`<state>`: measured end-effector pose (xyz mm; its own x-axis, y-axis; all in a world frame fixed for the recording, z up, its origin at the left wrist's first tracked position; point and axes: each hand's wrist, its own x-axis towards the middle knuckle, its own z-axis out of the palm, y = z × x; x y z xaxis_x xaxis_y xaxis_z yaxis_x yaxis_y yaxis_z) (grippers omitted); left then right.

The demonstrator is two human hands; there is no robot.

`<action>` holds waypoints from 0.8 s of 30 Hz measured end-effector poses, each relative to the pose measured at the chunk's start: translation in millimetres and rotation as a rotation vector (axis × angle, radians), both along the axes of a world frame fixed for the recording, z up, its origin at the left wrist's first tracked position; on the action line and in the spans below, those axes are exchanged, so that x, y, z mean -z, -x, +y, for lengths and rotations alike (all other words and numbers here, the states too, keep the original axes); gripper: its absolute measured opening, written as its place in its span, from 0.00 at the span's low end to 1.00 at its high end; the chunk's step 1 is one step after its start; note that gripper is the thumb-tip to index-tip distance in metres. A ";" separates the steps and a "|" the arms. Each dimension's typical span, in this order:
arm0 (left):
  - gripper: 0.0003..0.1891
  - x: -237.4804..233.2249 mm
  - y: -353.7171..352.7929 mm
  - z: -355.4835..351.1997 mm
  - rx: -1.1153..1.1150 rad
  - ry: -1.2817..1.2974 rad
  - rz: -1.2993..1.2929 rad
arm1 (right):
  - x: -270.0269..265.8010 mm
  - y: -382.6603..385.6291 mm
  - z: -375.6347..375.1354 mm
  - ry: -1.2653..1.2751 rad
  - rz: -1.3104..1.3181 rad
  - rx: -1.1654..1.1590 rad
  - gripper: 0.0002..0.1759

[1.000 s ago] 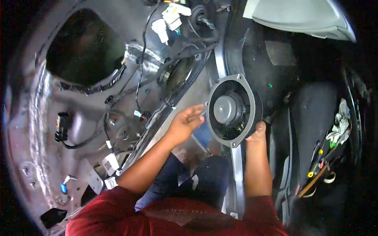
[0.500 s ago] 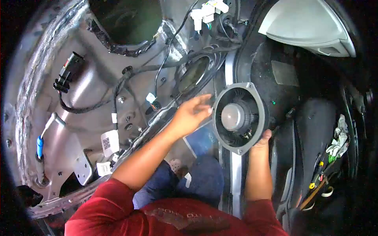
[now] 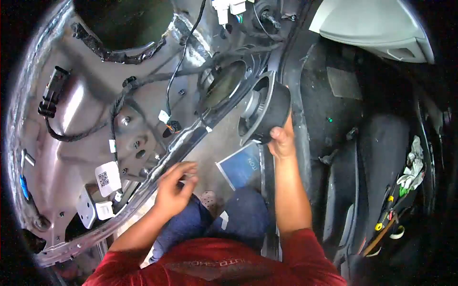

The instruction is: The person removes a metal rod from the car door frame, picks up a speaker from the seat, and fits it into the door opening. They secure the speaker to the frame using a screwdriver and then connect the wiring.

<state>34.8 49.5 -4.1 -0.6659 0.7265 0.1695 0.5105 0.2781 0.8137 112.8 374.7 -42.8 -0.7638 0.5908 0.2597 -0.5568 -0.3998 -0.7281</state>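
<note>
My right hand (image 3: pixel 282 139) grips a round grey car speaker (image 3: pixel 264 108) by its lower edge, holding it tilted toward the oval speaker opening (image 3: pixel 222 84) in the bare metal door panel (image 3: pixel 90 119). The speaker sits just right of that opening, not seated in it. My left hand (image 3: pixel 174 187) hangs lower, near the door's bottom edge, fingers loosely curled and holding nothing.
Black wiring harness (image 3: pixel 119 95) and connectors run across the door panel, with white plugs (image 3: pixel 228 6) at the top. A blue booklet (image 3: pixel 240 167) lies on the floor. Tools and a rag (image 3: pixel 411 164) sit in the dark car interior at right.
My right hand has swung the speaker left and up toward the door opening, turning its face toward the door. My left hand has let go of it and dropped down toward my knee.
</note>
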 end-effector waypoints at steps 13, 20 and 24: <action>0.03 -31.7 2.3 -124.8 -0.485 0.050 0.479 | -1.0 47.7 -9.7 -0.948 -0.194 0.586 0.90; 0.29 -31.4 21.6 -131.5 -0.540 0.412 -0.164 | -7.4 60.6 -25.1 -1.062 -0.226 0.691 0.89; 0.32 -17.2 15.6 -119.4 -0.381 0.532 0.218 | -11.0 67.7 -26.3 -1.097 -0.199 0.749 0.91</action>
<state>19.1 -69.9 13.1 -0.8826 0.4699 0.0139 0.4344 0.8039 0.4064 45.1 348.3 -31.8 -0.4303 0.4399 0.7883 -0.2316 0.7902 -0.5674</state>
